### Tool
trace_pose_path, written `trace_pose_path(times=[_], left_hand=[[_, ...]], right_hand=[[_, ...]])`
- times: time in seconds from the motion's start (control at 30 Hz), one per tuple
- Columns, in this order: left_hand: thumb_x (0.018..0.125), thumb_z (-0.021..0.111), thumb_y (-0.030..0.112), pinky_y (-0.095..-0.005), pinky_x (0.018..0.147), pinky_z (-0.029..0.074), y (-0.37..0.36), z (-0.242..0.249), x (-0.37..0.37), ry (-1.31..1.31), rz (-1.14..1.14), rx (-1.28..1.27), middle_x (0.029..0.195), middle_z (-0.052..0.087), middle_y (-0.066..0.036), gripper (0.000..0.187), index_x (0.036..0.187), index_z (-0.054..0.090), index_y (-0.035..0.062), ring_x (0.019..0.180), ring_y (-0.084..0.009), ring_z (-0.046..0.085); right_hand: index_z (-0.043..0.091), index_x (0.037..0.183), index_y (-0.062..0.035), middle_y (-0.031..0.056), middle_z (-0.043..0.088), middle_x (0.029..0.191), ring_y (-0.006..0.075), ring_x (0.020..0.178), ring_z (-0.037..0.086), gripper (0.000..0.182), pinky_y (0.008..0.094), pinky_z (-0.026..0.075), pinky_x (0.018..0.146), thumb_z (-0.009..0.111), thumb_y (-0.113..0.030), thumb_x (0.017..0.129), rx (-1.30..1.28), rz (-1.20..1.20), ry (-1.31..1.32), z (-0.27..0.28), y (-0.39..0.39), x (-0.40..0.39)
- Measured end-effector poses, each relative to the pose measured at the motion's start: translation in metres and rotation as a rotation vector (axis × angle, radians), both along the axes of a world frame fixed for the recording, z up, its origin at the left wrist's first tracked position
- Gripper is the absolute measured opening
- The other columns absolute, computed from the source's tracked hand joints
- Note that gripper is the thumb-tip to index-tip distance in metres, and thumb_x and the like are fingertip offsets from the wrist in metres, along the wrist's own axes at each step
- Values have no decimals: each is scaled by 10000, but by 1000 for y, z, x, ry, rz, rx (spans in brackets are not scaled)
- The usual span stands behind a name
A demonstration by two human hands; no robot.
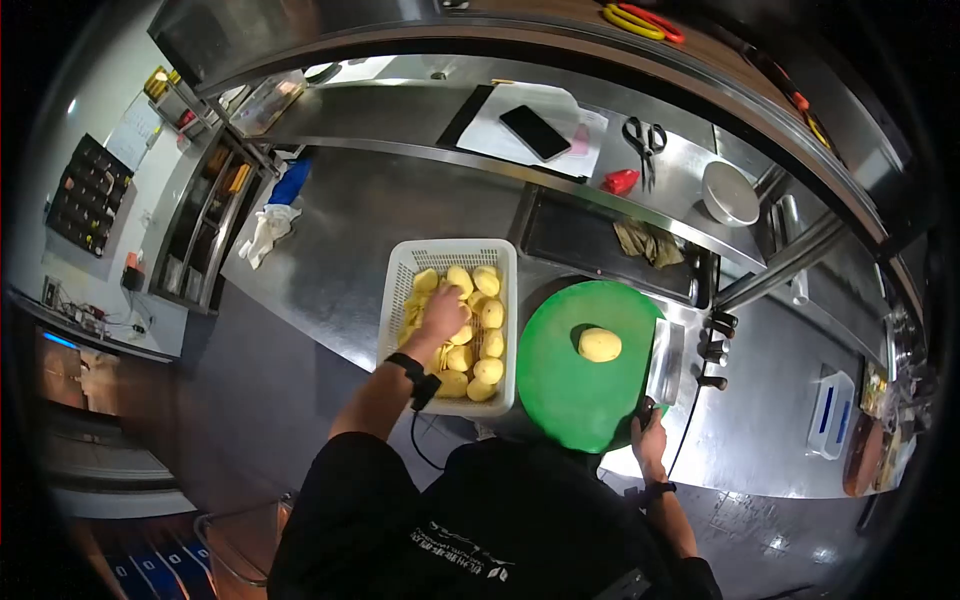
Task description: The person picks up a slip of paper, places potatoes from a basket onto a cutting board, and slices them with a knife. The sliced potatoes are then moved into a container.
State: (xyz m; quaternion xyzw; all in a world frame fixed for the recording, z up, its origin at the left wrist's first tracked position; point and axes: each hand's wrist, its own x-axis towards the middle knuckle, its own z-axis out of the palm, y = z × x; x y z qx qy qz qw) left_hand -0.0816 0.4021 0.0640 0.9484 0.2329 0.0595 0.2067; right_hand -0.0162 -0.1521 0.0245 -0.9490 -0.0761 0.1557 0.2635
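- Nearest the camera: black shirt (470, 525) with white lettering, sleeves ending short of the forearms.
- Left hand (443, 315): reaches down into the white basket (509, 330), back of the hand upward, fingers bent and touching the peeled potatoes (488, 370); cannot tell whether closed on any single one, fingertips being partly hidden.
- Left arm: extends forward and slightly inward, a black wristband (413, 375) just behind the basket's contents.
- Right hand (650, 440): closes around the dark handle of a cleaver (665, 362), blade pointing away from the body along the right edge of the green cutting board (560, 390).
- Right arm: slants forward and inward at the near right side of the board, dark band (655, 491) at the wrist.
- Single potato (599, 345): lies whole on the board, right of centre, well apart from both hands.
- Beyond the board: dark tray (570, 237) bearing a crumpled brownish cloth (648, 244).
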Motion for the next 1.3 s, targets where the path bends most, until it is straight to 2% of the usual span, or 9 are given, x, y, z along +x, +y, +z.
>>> trace_pose_path(times=[0.13, 0.33, 0.47, 0.5, 0.73, 0.87, 0.93, 1.0, 1.3], left_hand=[[845, 663, 154, -522, 1014, 518, 55, -43, -39, 512, 22, 63, 1300, 637, -272, 474, 1277, 643, -41, 1205, -474, 618], [867, 637, 225, -542, 1060, 469, 35, -77, -44, 458, 65, 311, 1293, 628, -308, 544, 1302, 592, -98, 1207, -461, 620], [827, 759, 348, -595, 1110, 417, 36, -55, -47, 409, 67, -22, 1372, 587, -317, 726, 1366, 540, -86, 1288, -469, 565], [787, 832, 339, -532, 1128, 436, 39, -56, -52, 259, 46, 63, 1413, 563, -296, 813, 1414, 509, -67, 1324, -453, 541], [812, 863, 212, -394, 1094, 490, 51, 8, -57, -262, 222, -715, 1394, 590, -216, 794, 1477, 499, -22, 1257, -341, 602], [806, 886, 158, -360, 1047, 516, 12, 45, -30, -278, 157, -924, 1310, 623, -158, 722, 1399, 506, -2, 1221, -245, 615], [774, 890, 145, -370, 1036, 515, -28, 47, 0, -192, -44, -881, 1286, 598, -151, 705, 1363, 521, 29, 1209, -252, 603], [726, 897, 179, -424, 1052, 511, -81, 49, 29, -210, -270, -438, 1296, 573, -193, 720, 1333, 542, 28, 1218, -335, 597], [819, 801, 229, -538, 1076, 489, -189, -33, 75, -35, -271, -234, 1451, 509, -214, 664, 1428, 570, 102, 1276, -477, 537]], right_hand=[[457, 1284, -46, 300, 720, 956, 527, 884, 696, 435, 586, 544, 751, 678, -254, 972, 24, 41, -89, -6, -1, 0], [445, 1363, -45, 307, 724, 1028, 524, 949, 696, 512, 580, 546, 804, 668, -281, 966, -29, -22, -36, -9, 2, -3], [440, 1409, -50, 309, 724, 1062, 519, 991, 696, 560, 571, 551, 842, 677, -279, 955, -71, -42, 11, -3, 4, -1], [441, 1404, -50, 311, 724, 1066, 518, 994, 696, 556, 571, 551, 844, 677, -277, 955, -73, -41, 8, -2, 4, -1], [448, 1367, -56, 311, 724, 1060, 523, 973, 696, 518, 584, 550, 829, 674, -283, 960, -43, -6, -45, -3, 7, -3], [425, 1368, -86, 302, 729, 1036, 522, 942, 697, 509, 597, 548, 801, 668, -289, 970, -6, -19, -23, -7, 2, -3], [424, 1358, -86, 299, 728, 1015, 522, 931, 697, 497, 594, 549, 806, 668, -281, 971, -4, -27, -1, -12, -2, -1], [425, 1350, -80, 291, 731, 1004, 520, 932, 697, 485, 595, 549, 808, 666, -273, 977, -2, -35, -8, -7, 0, -2], [415, 1341, -72, 299, 725, 998, 535, 940, 690, 466, 609, 542, 802, 642, -292, 998, 64, -33, 16, -11, -6, -3]])
